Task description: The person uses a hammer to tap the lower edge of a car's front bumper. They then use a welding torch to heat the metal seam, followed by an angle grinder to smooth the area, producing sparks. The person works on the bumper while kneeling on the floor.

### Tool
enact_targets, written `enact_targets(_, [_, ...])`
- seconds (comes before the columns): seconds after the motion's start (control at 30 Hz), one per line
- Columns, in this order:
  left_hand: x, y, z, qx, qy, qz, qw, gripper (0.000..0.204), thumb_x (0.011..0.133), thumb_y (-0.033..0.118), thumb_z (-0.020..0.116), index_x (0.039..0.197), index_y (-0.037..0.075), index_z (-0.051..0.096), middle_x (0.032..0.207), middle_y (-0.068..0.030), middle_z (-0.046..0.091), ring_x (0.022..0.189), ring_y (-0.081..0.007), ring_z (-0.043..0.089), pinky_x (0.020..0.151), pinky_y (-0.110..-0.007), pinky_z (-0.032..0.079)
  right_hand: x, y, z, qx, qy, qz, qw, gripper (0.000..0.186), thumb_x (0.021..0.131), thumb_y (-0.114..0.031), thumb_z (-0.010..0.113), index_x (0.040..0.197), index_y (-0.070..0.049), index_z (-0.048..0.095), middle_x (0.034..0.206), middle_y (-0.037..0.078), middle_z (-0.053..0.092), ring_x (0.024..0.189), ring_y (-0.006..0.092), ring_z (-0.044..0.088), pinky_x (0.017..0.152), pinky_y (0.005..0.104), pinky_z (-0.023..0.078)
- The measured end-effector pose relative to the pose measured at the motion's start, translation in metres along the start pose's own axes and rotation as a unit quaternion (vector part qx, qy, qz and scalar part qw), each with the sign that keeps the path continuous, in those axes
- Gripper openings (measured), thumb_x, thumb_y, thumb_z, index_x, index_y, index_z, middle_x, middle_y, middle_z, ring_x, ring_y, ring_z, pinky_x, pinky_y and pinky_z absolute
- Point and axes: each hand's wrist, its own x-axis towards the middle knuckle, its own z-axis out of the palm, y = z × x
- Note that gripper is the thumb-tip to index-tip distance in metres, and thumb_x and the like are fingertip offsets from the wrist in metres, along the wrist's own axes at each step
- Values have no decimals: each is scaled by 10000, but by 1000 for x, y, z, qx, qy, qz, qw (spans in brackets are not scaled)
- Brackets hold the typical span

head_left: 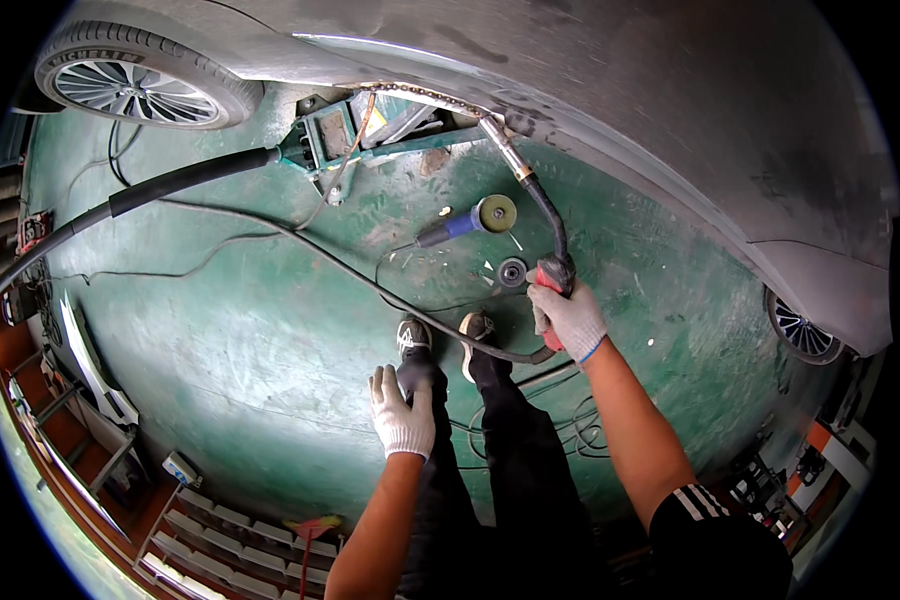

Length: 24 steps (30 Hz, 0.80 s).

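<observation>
My gloved right hand [571,318] is wrapped round the red handle of a welding torch [545,205]. The torch's black curved neck reaches up to a metal nozzle, whose tip is at the car's lower sill [440,98]. A thick cable [370,285] trails from the handle across the floor to the left. Over my left leg, my gloved left hand [401,412] is held flat with its fingers stretched out and nothing in them. An angle grinder [467,222] with a blue body lies on the floor below the sill, and a round disc [512,272] lies beside it.
A green floor jack [340,140] stands under the sill, its long black-sleeved handle [190,180] reaching left. Car wheels [135,85] are at upper left and far right. Coiled hoses [585,430] lie by my feet. A white panel [95,365] and shelving are at left.
</observation>
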Motion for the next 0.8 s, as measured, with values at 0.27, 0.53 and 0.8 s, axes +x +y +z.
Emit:
enact_targets(0.27, [38,80,-21,-54,85,140,985,708,1017,316,722,1567,-59,482,1653,-309,444,1569,-476,389,1268,-520,356,-2,7,6,-7,15,0,1000,125,1013,-132,708,1067,-26,670,729,24,626,556,129,587,541,314,489])
enact_targets(0.53, [103,250,-58,-58,240,443,862,835,871,265,850,1568,-29,496,1625,-315,466,1535,-571,379,1253,-633,331,-5,14,18,21,46,18,999,157,986,-146,749,979,-21,653,718,28,631,555,128,585,529,306,479])
enact_targets(0.8, [110,308,-60,-77,264,498,823,843,872,290,835,1562,-18,463,1622,-295,441,1531,-564,363,1246,-664,297,-2,17,18,30,60,17,998,205,960,-158,766,931,-17,620,694,41,625,532,151,591,519,323,489])
